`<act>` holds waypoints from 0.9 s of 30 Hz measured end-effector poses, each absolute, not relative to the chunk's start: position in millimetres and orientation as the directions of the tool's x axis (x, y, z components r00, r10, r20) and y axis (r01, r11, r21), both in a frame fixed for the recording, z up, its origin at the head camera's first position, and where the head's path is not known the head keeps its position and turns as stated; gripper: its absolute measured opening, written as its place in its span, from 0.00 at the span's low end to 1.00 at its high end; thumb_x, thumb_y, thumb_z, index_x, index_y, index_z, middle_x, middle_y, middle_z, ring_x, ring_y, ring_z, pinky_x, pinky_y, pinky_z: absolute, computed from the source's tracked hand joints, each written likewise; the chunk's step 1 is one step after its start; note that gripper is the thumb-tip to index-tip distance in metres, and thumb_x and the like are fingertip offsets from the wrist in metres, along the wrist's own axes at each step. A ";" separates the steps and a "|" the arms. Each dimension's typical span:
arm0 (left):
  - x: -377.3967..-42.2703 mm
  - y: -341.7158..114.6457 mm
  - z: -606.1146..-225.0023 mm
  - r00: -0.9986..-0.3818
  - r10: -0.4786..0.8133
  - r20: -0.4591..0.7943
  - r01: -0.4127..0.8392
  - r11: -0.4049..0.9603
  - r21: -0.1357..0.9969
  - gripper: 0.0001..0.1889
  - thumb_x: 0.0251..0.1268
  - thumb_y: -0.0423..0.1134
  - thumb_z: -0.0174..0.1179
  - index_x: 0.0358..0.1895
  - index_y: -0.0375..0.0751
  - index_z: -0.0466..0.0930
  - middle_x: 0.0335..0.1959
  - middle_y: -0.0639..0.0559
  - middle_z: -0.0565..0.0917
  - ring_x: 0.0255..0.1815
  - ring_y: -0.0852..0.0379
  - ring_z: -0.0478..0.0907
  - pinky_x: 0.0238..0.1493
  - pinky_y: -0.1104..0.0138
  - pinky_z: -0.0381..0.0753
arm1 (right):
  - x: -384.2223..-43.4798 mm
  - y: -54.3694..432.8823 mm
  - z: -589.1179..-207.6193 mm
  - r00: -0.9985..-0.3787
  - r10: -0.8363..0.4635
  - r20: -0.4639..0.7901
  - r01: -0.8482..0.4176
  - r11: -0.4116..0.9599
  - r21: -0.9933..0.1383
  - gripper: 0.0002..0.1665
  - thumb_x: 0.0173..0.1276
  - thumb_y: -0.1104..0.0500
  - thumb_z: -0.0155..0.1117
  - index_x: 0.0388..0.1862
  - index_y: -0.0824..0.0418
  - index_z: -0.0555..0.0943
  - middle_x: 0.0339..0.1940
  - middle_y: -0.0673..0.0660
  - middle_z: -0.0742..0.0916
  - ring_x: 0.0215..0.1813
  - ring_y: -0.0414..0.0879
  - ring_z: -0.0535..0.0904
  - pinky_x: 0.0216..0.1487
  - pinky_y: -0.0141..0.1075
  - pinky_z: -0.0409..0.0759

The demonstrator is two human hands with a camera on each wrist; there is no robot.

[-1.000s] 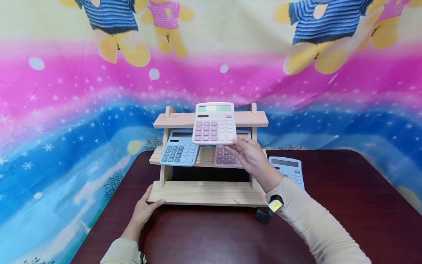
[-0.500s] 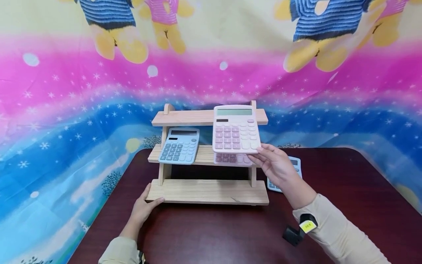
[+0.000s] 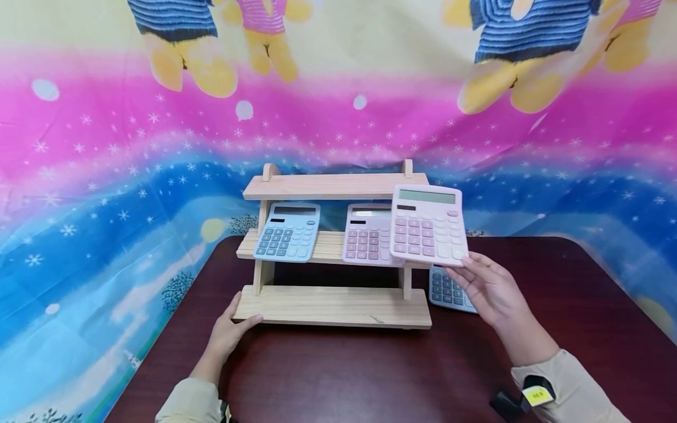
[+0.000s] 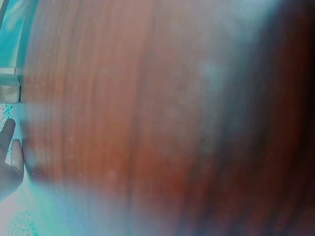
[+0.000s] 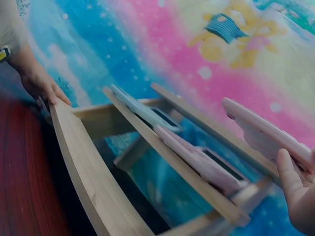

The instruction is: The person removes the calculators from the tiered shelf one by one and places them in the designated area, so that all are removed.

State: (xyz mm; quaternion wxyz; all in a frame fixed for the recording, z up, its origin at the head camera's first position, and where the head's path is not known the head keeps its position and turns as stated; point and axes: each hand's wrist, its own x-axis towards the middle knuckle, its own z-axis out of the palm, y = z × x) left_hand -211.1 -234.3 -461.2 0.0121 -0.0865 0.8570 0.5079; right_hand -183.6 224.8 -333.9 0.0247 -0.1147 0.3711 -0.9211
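Note:
My right hand (image 3: 494, 291) pinches a pale pink calculator (image 3: 428, 226) by its lower right corner. It is lifted off, keys facing me, in front of the right end of a three-tier wooden shelf (image 3: 333, 306). On the middle tier a blue calculator (image 3: 288, 232) leans at the left and a purple-pink calculator (image 3: 366, 235) at the right, its right edge hidden by the held one. My left hand (image 3: 224, 335) rests against the bottom tier's left front corner, thumb and fingers spread straight. The right wrist view shows the held calculator (image 5: 263, 130) edge-on, apart from the shelf.
Another blue calculator (image 3: 446, 288) lies on the dark red table (image 3: 338, 370) right of the shelf, partly behind my right hand. A printed cloth (image 3: 338, 135) hangs close behind the shelf. The left wrist view is mostly blurred tabletop (image 4: 108, 118).
My right hand has carried the pale pink calculator rightward and down, from before the shelf's middle to its right end, uncovering most of the purple-pink calculator. My left hand has stayed at the corner.

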 end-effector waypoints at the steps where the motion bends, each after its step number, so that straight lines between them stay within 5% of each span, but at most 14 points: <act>1: -211.1 -234.2 -461.1 -0.985 -0.135 -0.107 -0.159 0.471 0.868 0.50 0.44 0.51 0.64 0.68 0.47 0.41 0.65 0.35 0.48 0.64 0.40 0.45 0.58 0.48 0.47 | -180.9 228.7 -335.3 -0.974 -0.120 0.194 -0.048 -0.724 -0.688 0.14 0.65 0.73 0.43 0.44 0.70 0.76 0.44 0.60 0.81 0.45 0.52 0.77 0.45 0.40 0.72; 9: -210.5 -235.8 -460.9 -0.986 -0.124 -0.110 -0.156 0.468 0.870 0.50 0.45 0.53 0.63 0.68 0.48 0.40 0.65 0.36 0.47 0.64 0.40 0.44 0.57 0.48 0.47 | -174.0 264.8 -357.9 -0.976 -0.068 0.208 -0.090 -0.744 -0.663 0.17 0.65 0.71 0.45 0.51 0.69 0.73 0.50 0.59 0.77 0.50 0.52 0.74 0.46 0.41 0.71; 27: -212.3 -235.6 -461.7 -0.984 -0.120 -0.134 -0.175 0.469 0.866 0.50 0.44 0.54 0.63 0.68 0.52 0.38 0.66 0.37 0.46 0.64 0.40 0.43 0.57 0.47 0.46 | -148.6 306.7 -385.2 -0.981 -0.017 0.194 -0.063 -0.916 -0.396 0.22 0.67 0.73 0.30 0.42 0.78 0.75 0.43 0.68 0.79 0.47 0.57 0.74 0.45 0.46 0.71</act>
